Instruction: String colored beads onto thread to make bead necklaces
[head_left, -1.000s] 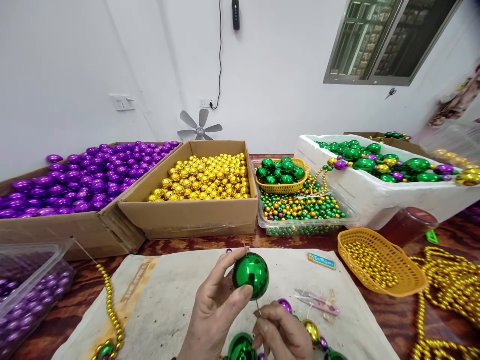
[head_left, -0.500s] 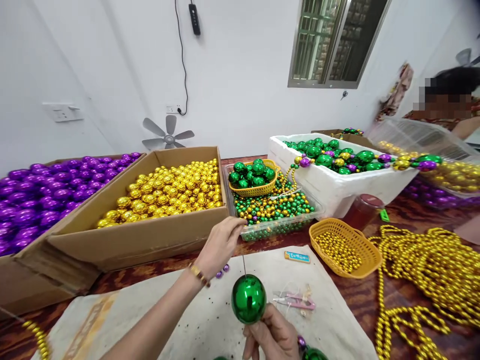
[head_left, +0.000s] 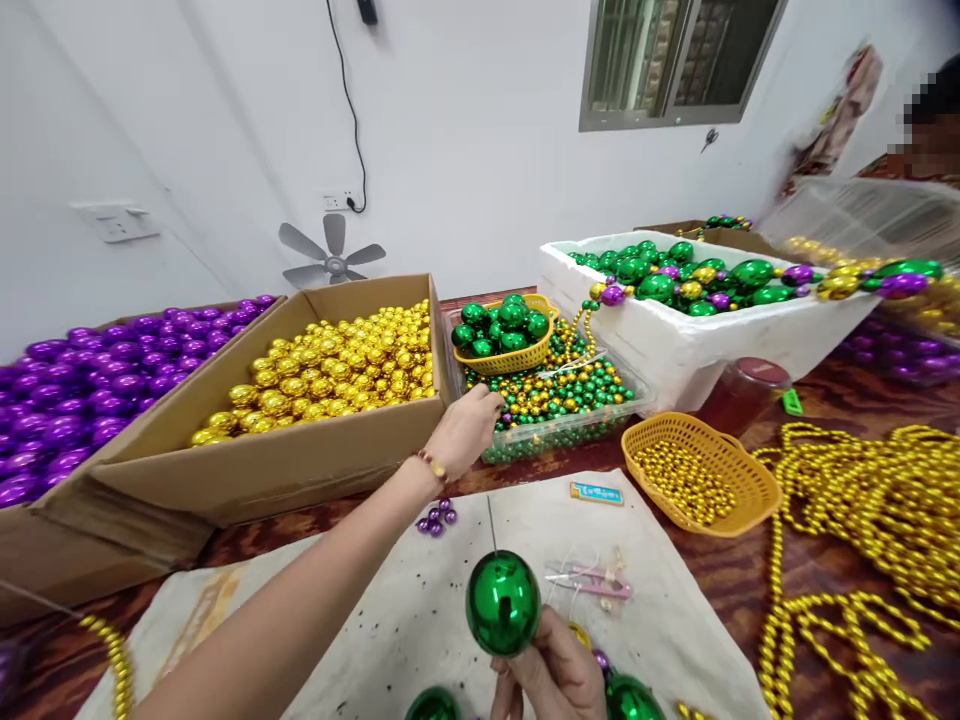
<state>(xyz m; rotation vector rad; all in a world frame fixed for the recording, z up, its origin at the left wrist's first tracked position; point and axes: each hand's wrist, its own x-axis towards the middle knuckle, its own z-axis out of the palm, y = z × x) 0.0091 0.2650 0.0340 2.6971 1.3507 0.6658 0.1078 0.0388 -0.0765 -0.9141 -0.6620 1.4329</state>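
My left hand (head_left: 466, 430) reaches over the near left edge of a clear tray (head_left: 570, 437) of small green, gold and purple beads. Its fingers are drawn together at the beads, and what they pinch, if anything, is hidden. Low in the middle, my right hand (head_left: 555, 665) is closed around the underside of a large green ball (head_left: 503, 603). A thin needle (head_left: 492, 522) stands up from the top of that ball. Beside the right hand lie another green ball (head_left: 631, 698) and a small purple bead (head_left: 601, 660). Several purple beads (head_left: 436, 517) lie on the cloth (head_left: 375, 600).
Cardboard boxes hold purple balls (head_left: 112, 390) and gold balls (head_left: 337, 370). A yellow basket (head_left: 757, 480) of gold beads, a red-lidded jar (head_left: 742, 395) and gold bead strands (head_left: 877, 500) are at right. Behind stands a white foam box (head_left: 675, 355). Part of a person shows far right.
My left hand has moved forward, further over the tray's edge. My right hand still holds the green ball with the needle. The camera view has shifted slightly.
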